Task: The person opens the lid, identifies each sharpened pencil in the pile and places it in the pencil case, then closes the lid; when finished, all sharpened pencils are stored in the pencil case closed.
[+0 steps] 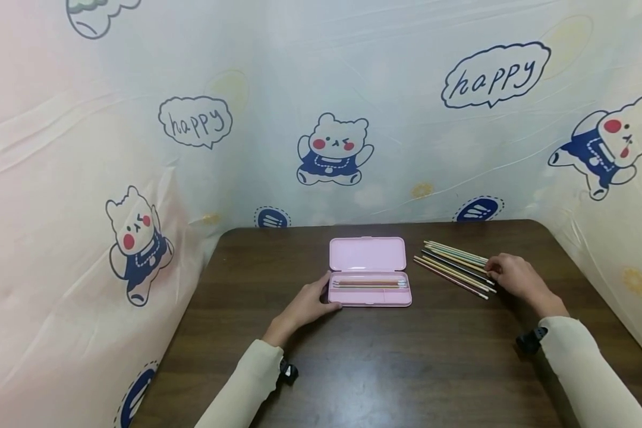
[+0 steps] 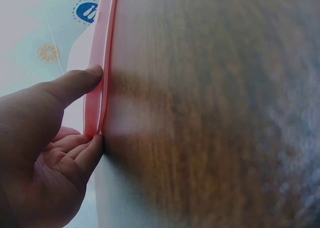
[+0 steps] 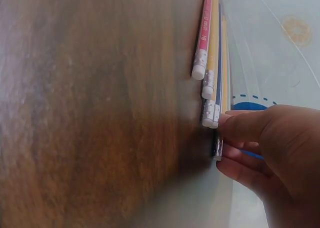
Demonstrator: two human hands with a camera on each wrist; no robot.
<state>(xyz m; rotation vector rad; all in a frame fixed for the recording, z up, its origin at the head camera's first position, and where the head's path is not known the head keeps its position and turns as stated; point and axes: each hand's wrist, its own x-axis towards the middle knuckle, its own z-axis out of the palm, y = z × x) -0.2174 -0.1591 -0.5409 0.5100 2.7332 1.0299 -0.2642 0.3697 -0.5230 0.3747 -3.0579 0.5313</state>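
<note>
A pink pencil case point(image 1: 367, 254) lies with its lid raised back on the table, with several pencils point(image 1: 369, 285) in its tray. My left hand point(image 1: 307, 306) holds the case at its left end; in the left wrist view the thumb presses the front wall point(image 2: 95, 110) and the fingers touch the corner. To the right of the case several loose pencils point(image 1: 452, 267) lie slantwise, their eraser ends toward my right hand point(image 1: 515, 276). In the right wrist view that hand's thumb and fingers pinch a pencil point(image 3: 218, 150) near its eraser end, partly hidden by the fingers.
The brown wooden table point(image 1: 406, 362) extends toward me and to both sides. A printed cloth point(image 1: 396, 154) hangs behind and beside it. Dark wrist devices point(image 1: 288, 371) sit at both sleeves.
</note>
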